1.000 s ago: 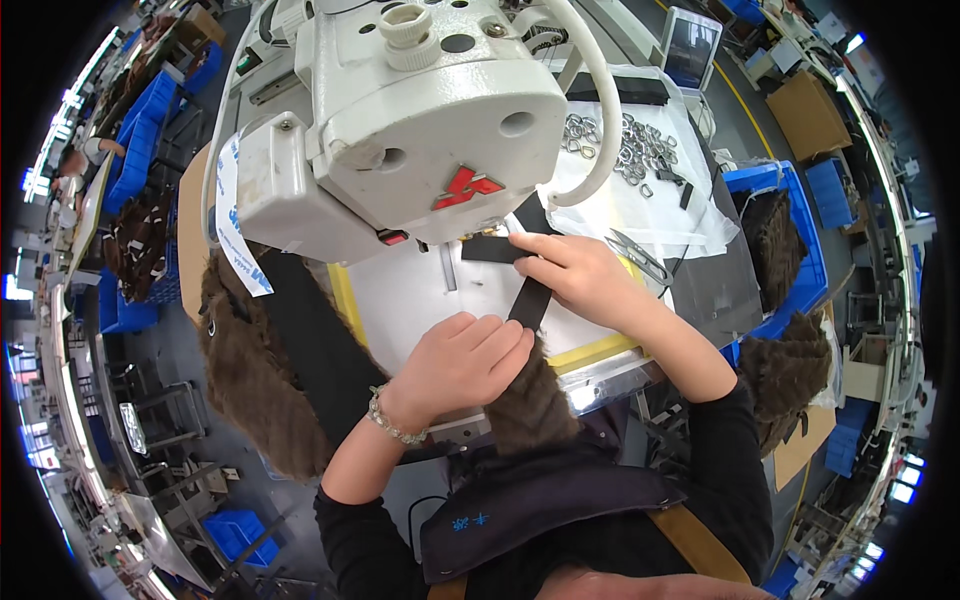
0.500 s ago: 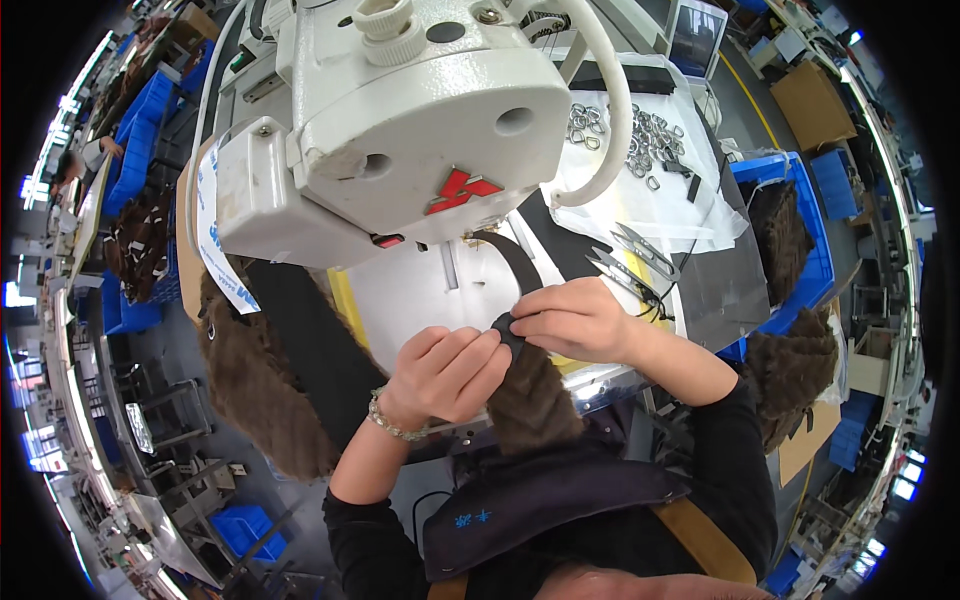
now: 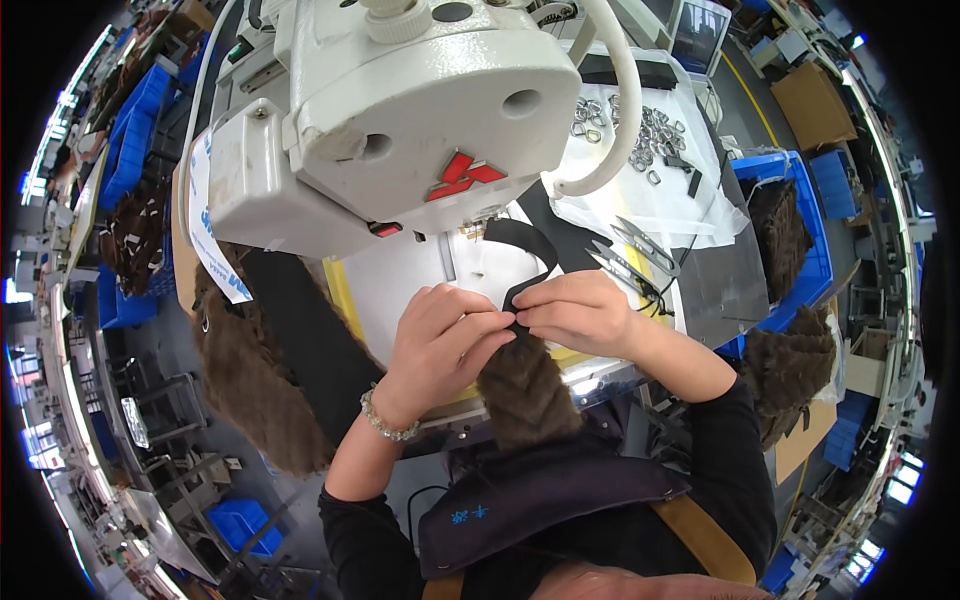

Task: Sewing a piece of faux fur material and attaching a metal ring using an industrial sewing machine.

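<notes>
My left hand (image 3: 440,345) and my right hand (image 3: 585,315) meet below the sewing machine needle area, fingertips pinched on a black strap (image 3: 530,242). The strap curves from under the white machine head (image 3: 420,120) down into my fingers. A narrow brown fur piece (image 3: 525,400) lies beneath them, hanging over the front edge of the white work plate (image 3: 390,290). Just right of my right hand lie metal scissors (image 3: 650,260) and snips with a black cord. The point where my fingertips grip is partly hidden.
Metal rings (image 3: 650,135) lie on a white sheet at back right, near a small screen (image 3: 690,35). Blue bins (image 3: 820,260) with fur stand right. A larger fur piece (image 3: 250,390) with a black panel lies left. Other benches line both sides of the workshop.
My right hand has come down from near the needle to join my left hand. My left hand has shifted slightly up. The black strap now bends in a curve between machine and fingers.
</notes>
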A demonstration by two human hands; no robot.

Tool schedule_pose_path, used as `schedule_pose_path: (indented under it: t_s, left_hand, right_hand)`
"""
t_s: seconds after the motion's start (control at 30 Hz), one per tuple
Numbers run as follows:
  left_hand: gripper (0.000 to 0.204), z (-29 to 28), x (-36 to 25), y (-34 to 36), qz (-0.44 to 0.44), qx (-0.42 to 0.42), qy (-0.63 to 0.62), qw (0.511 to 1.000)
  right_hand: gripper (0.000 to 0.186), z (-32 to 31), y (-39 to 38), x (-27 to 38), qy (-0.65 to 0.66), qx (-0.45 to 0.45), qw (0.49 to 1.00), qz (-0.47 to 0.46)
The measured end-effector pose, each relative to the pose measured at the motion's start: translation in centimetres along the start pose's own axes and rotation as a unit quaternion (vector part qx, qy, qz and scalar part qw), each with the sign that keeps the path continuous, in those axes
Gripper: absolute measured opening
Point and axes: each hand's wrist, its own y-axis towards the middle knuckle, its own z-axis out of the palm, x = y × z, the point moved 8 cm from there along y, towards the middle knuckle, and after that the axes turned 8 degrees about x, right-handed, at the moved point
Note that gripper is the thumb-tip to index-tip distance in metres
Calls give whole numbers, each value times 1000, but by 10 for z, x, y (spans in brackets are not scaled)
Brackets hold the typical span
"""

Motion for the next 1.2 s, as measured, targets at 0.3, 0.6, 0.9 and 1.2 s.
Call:
schedule_pose_path:
  t_s: [0.3, 0.6, 0.9, 1.2]
  left_hand:
    - [20, 5, 4, -1, -7, 22, -19, 1000]
    - [17, 10, 10, -1, -61, 57, -32, 996]
    - [19, 2, 4, -3, -23, 3, 78, 997]
    - [28, 12, -4, -16, 66, 57, 77, 993]
  right_hand:
    - [17, 0, 1, 0, -12, 6, 1000, -6]
    - [18, 1, 0, -6, 27, 6, 999, 16]
    - [19, -2, -3, -8, 26, -5, 999, 35]
    - [26, 8, -1, -27, 16, 57, 987, 149]
